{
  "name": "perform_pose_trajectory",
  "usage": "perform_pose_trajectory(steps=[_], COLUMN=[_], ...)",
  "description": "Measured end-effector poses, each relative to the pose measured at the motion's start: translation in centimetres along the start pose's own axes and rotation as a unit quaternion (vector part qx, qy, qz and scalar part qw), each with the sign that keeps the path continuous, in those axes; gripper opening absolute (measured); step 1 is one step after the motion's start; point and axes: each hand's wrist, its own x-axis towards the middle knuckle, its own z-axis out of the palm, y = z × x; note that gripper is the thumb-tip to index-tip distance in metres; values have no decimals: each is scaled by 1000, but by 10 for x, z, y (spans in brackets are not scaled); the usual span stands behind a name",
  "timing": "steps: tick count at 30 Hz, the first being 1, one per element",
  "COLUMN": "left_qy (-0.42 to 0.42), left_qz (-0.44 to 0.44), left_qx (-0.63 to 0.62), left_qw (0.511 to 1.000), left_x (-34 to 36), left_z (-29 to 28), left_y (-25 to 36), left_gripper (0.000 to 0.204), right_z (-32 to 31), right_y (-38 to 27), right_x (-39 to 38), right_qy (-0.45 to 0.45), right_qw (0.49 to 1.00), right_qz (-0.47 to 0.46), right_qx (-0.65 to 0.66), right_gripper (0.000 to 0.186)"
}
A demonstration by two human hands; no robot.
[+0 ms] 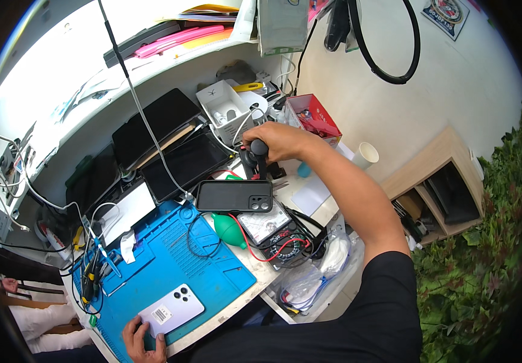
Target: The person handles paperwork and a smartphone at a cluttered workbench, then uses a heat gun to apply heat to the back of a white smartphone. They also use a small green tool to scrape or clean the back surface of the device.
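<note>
My left hand (pixel 143 342) is at the near edge of the blue work mat (pixel 224 281), its fingers and thumb gripping the lower end of a lilac smartphone (pixel 176 308). The phone lies back side up, with camera lenses and a white label showing. Stretched far across the bench, my right hand (pixel 276 140) has its fingers curled at a black object with a rounded knob (pixel 259 149); its kind is unclear and the fingertips are partly hidden. Just below that hand rests a black phone case (pixel 232 196) with a camera cutout. Beside it are a green air blower (pixel 229 230) and an analog multimeter (pixel 264 224).
Screwdrivers and tweezers (pixel 94 272) stand at the mat's left. Dark screens (pixel 185 166) lean behind, near a white basket (pixel 236 121) and a red box (pixel 315 115). An open drawer (pixel 315 296) holds bagged cables. A paper cup (pixel 365 155) lies right. Another person's legs (pixel 46 327) show at left.
</note>
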Motion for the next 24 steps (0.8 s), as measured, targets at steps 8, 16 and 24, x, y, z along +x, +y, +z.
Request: perform_pose_trajectory(steps=[8,16,24], left_qy=[-8,-2,-3], left_qz=[-7,-10,-10], left_qx=[7,7,5], left_qw=[1000,1000,1000], left_x=[-2,1,0], left_z=[-2,-1,-3], left_y=[-1,-1,1], left_gripper=[37,36,37], right_z=[-23,-9,-3], right_y=[10,-2,-13], right_x=[-22,-6,-8], right_qy=[42,-47,-113], right_qw=[997,997,972], right_qz=[17,61,160], right_qx=[55,-2,-128], right_gripper=[48,62,122])
